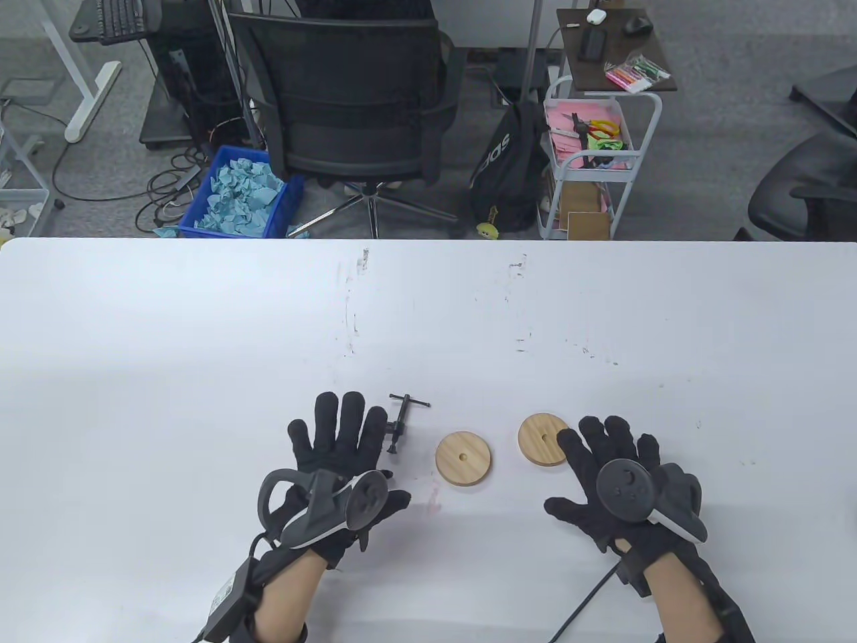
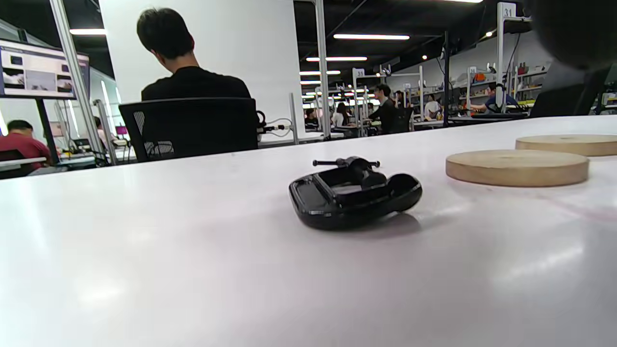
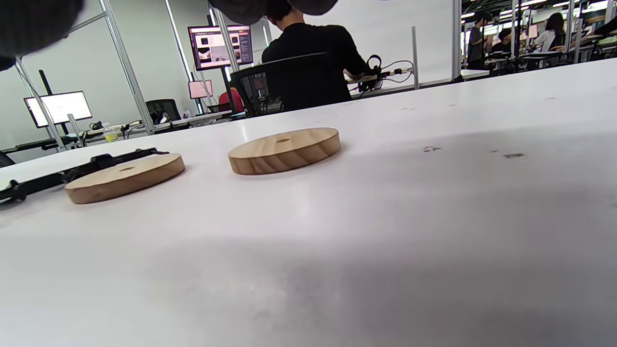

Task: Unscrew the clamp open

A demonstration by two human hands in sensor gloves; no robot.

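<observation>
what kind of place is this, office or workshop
Probably an open-plan lab or data-collection workspace: rows of numbered metal-framed stations with seated people, monitors on stands, and office chairs beside the white table.

Open-plan lab: numbered workstation bays [image 2: 503,12], monitors [image 3: 221,46], seated workers [image 2: 193,82].

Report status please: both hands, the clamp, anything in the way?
Left hand open, fingers spread above clamp. Right hand open, holding nothing. Clamp lying flat on table, not held. Two wooden discs beside it, apart.
</observation>
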